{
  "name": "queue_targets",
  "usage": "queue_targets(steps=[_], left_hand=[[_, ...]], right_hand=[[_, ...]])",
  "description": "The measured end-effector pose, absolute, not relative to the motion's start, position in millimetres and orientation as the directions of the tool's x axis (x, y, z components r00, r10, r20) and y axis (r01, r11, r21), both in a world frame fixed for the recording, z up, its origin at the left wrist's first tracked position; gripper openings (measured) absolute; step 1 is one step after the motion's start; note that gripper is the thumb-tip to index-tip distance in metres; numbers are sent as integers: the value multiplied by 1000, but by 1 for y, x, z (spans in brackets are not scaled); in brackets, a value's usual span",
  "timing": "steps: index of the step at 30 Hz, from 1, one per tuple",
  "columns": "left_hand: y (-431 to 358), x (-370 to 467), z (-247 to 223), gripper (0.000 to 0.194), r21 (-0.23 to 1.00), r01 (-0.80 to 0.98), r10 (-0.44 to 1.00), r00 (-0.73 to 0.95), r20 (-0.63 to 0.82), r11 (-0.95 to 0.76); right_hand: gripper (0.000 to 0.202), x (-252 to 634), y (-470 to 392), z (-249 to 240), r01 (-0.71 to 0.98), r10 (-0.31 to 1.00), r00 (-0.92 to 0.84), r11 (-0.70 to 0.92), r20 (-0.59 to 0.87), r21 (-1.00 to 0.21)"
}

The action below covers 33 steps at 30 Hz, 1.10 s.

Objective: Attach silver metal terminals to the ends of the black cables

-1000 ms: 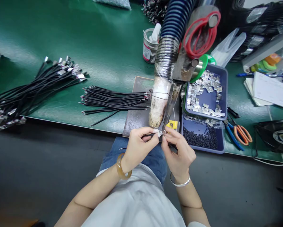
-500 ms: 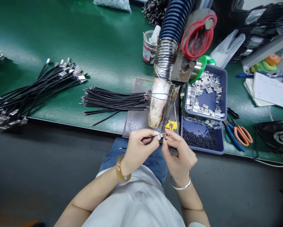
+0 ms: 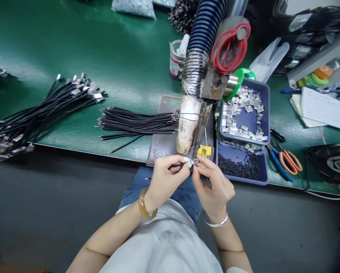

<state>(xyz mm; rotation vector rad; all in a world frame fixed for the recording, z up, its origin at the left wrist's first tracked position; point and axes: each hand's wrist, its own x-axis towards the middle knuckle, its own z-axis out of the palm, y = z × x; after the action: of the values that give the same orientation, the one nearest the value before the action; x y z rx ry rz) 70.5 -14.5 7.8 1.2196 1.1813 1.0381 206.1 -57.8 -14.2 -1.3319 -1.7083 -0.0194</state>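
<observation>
Just off the bench's front edge, my left hand (image 3: pixel 168 174) pinches a short black cable (image 3: pixel 177 165) close to its end, and white wrapping shows at the fingertips. My right hand (image 3: pixel 213 184) has thumb and forefinger closed on a small silver metal connector (image 3: pixel 195 161) at that cable end. The fingertips of both hands nearly meet, partly hiding the joint. Right above them are the blackened tip of a white-wrapped hose (image 3: pixel 189 123) and a metal bracket (image 3: pixel 201 127). A yellow piece (image 3: pixel 204 151) lies behind my right fingers.
Black cables (image 3: pixel 135 121) lie in a row on the bench; another bundle with metal ends (image 3: pixel 58 104) is at left. To the right, a blue tray (image 3: pixel 268 102) holds metal connectors above a lower tray (image 3: pixel 265 172) of small black pieces. Orange-handled pliers (image 3: pixel 290 162) lie beside them.
The view has shifted slightly. Both hands keep their pinch on the cable and connector, with only a small movement of the right fingers.
</observation>
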Motion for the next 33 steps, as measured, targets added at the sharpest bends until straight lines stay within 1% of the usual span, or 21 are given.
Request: queue_targets(steps=[5, 8, 9, 11, 13, 15, 19, 22, 25, 30, 32, 33], left_hand=[[-17, 70, 2, 11, 993, 19, 972, 204, -120, 119], [-19, 69, 2, 12, 991, -14, 963, 239, -126, 133], [-20, 68, 2, 12, 990, -25, 960, 249, -130, 140], [-21, 67, 2, 13, 986, -44, 954, 264, -142, 159], [-22, 65, 2, 14, 982, -62, 949, 274, -156, 179], [-23, 63, 2, 15, 978, -73, 944, 281, -170, 198], [-24, 61, 2, 15, 979, -65, 944, 285, -168, 194], [-24, 60, 1, 15, 987, -49, 949, 285, -135, 155], [-23, 59, -1, 16, 994, -38, 954, 285, -89, 104], [-23, 59, -3, 18, 997, 2, 956, 285, -69, 71], [-23, 59, -4, 19, 997, -3, 958, 278, -75, 79], [-23, 59, -4, 19, 997, -7, 959, 274, -75, 80]], right_hand=[[19, 209, -62, -16, 811, 740, -9, 399, 673, -427], [21, 210, -64, -17, 820, 717, -2, 400, 697, -410], [22, 210, -64, -17, 815, 715, 15, 397, 699, -423], [21, 209, -65, -15, 782, 735, 67, 382, 674, -493], [17, 210, -64, -13, 729, 782, 112, 354, 613, -586], [14, 210, -65, -10, 696, 813, 138, 326, 565, -639], [20, 213, -67, -4, 708, 807, 146, 318, 572, -631], [23, 213, -69, -1, 703, 835, 78, 341, 545, -624], [21, 213, -69, 0, 690, 869, 15, 350, 495, -634], [14, 215, -70, -1, 640, 888, -6, 357, 460, -681], [15, 216, -73, -2, 648, 881, 34, 339, 471, -681], [16, 218, -76, -4, 660, 863, 93, 320, 497, -679]])
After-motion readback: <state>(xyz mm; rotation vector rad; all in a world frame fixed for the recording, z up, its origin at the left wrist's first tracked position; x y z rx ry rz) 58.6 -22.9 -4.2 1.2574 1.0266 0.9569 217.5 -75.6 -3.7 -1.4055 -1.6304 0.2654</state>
